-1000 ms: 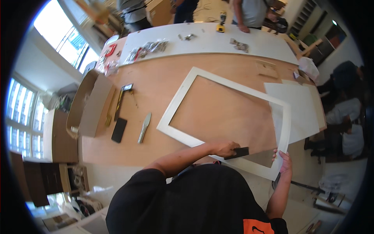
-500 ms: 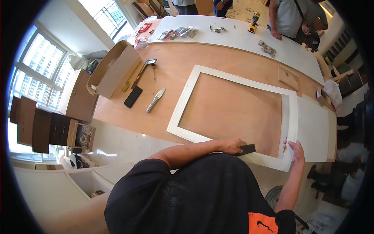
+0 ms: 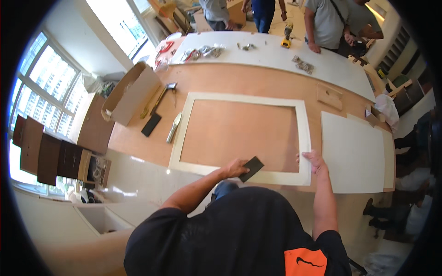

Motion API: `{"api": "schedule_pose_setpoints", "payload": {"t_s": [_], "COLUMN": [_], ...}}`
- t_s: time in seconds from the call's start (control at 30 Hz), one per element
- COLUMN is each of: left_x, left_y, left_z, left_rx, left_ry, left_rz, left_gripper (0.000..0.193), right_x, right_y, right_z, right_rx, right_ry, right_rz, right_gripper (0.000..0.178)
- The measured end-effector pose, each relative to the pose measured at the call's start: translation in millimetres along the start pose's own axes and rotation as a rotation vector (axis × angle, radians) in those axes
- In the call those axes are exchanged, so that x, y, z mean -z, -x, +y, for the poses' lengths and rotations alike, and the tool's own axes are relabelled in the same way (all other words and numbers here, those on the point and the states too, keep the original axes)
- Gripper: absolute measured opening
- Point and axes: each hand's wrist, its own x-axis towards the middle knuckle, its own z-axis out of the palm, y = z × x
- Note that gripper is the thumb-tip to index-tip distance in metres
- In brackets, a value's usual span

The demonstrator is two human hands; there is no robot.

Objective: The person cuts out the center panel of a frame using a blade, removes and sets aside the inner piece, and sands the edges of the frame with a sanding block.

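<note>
A white rectangular frame (image 3: 246, 98) with an open middle lies flat on the brown wooden tabletop. My left hand (image 3: 235, 169) is closed on a dark, flat, rectangular block that looks like a sanding block (image 3: 252, 169), held tilted at the near rail of the frame. I cannot tell whether the block touches the rail. My right hand (image 3: 315, 162) grips the frame's right rail near its lower corner, with fingertips showing at the inner edge. A silver knife-like tool (image 3: 174, 127) lies beside the frame's left rail.
A black phone (image 3: 151, 125), a hammer (image 3: 161, 99) and a cardboard box (image 3: 133, 96) occupy the left side. White panels (image 3: 352, 152) lie at right. Farther back, a white board (image 3: 258, 53) carries a yellow drill (image 3: 287, 37) and bagged hardware (image 3: 202, 53). People stand behind it.
The frame has turned and shifted left, now squarer to the table's near edge and close to the knife-like tool. Both hands moved left with it, and the block's angle changed.
</note>
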Motion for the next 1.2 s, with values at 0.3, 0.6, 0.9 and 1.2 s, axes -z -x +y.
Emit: {"api": "schedule_pose_setpoints", "payload": {"t_s": [0.3, 0.6, 0.9, 1.2], "left_x": [41.8, 42.5, 18.2, -7.8], "left_y": [18.8, 18.1, -17.7, -80.5], "left_z": [-50.6, -26.4, -76.6, 60.1], "left_rx": [0.040, 0.058, 0.284, -0.274], "left_ry": [0.121, 0.471, 0.211, -0.369], "left_rz": [0.035, 0.039, -0.052, -0.278], "left_gripper": [0.033, 0.030, 0.043, 0.050], "right_x": [-54.5, -100.6, -130.4, -132.6], "right_y": [-21.9, 32.6, 20.0, 49.0], "right_z": [23.2, 57.1, 125.9, 90.5], "right_rx": [-0.059, 0.287, 0.459, 0.524], "right_ry": [-0.127, -0.928, -0.977, -0.708], "right_rz": [-0.051, -0.102, 0.339, 1.112], "right_gripper": [0.032, 0.110, 0.059, 0.064]}}
